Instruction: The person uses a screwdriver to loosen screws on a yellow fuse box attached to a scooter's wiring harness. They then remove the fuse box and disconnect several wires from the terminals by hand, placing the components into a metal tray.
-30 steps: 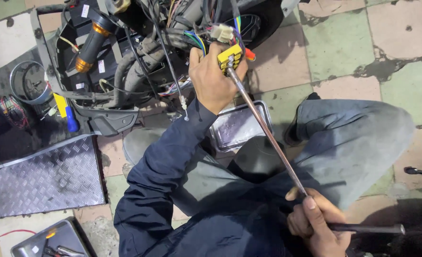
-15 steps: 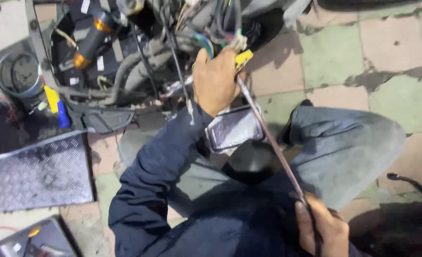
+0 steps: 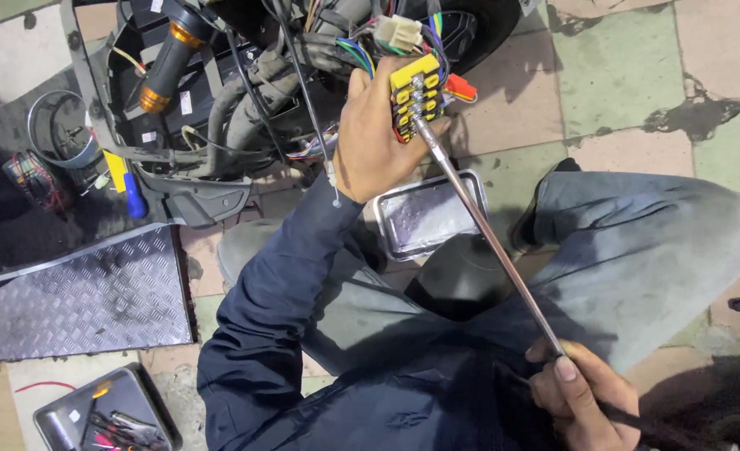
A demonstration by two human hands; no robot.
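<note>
My left hand (image 3: 376,134), upper centre of the frame, is closed around a yellow terminal block (image 3: 416,93); my fingers cover its left side, so only the right face with its rows of screws shows. Coloured wires (image 3: 362,52) run from the block's top edge up to a white connector (image 3: 398,32) and on into the dismantled scooter (image 3: 245,100) at upper left, where they are lost among dark hoses.

My right hand (image 3: 577,399), lower right, is wrapped around the handle of a long screwdriver (image 3: 487,238). The handle is almost wholly hidden by the fingers and the dark clothing beneath, and its end cannot be made out. The shaft runs diagonally up to the left, with its tip set against a screw on the block.

A metal tray (image 3: 430,214) lies on the tiled floor just below the block, partly crossed by the shaft. A tool tray (image 3: 107,411) at lower left is cut off by the frame edge; its contents are hard to identify.
</note>
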